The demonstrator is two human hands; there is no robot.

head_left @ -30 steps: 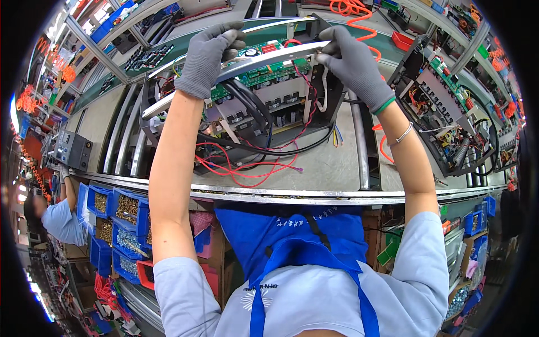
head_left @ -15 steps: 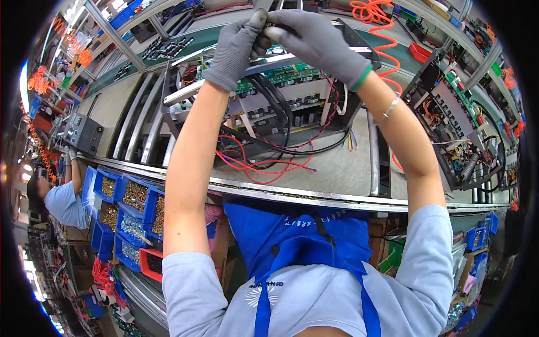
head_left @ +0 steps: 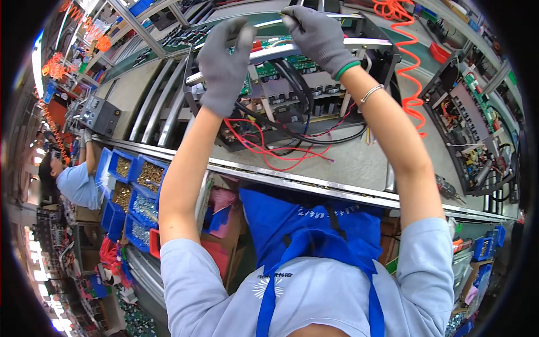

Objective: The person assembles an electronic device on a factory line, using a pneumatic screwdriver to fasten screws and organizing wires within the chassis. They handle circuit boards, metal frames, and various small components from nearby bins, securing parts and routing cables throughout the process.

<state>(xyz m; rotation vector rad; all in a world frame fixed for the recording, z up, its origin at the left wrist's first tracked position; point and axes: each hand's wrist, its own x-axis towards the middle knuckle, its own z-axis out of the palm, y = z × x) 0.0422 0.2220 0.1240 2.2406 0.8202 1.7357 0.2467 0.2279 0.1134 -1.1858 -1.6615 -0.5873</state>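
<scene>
An open metal frame (head_left: 193,84) with green circuit boards (head_left: 281,70), black cables and loose red wires (head_left: 264,151) stands on the grey bench in front of me. My left hand (head_left: 224,64), in a grey glove, lies over a silver crossbar (head_left: 370,42) at the frame's top with its fingers spread and nothing gripped. My right hand (head_left: 317,33), also gloved, with a bracelet on the wrist, pinches the end of a thin silver strip (head_left: 264,23) at the frame's upper edge. The two hands are close together.
Blue bins (head_left: 135,185) of small metal parts hang below the bench edge at left, where a co-worker in light blue (head_left: 73,182) sits. An orange coiled hose (head_left: 404,56) hangs at the upper right. Another wired assembly (head_left: 471,129) and a screwdriver (head_left: 449,188) lie to the right.
Both hands held the silver crossbar wide apart, then met at the frame's top. Now my left hand has opened and dropped onto the bar; the right still pinches at the top.
</scene>
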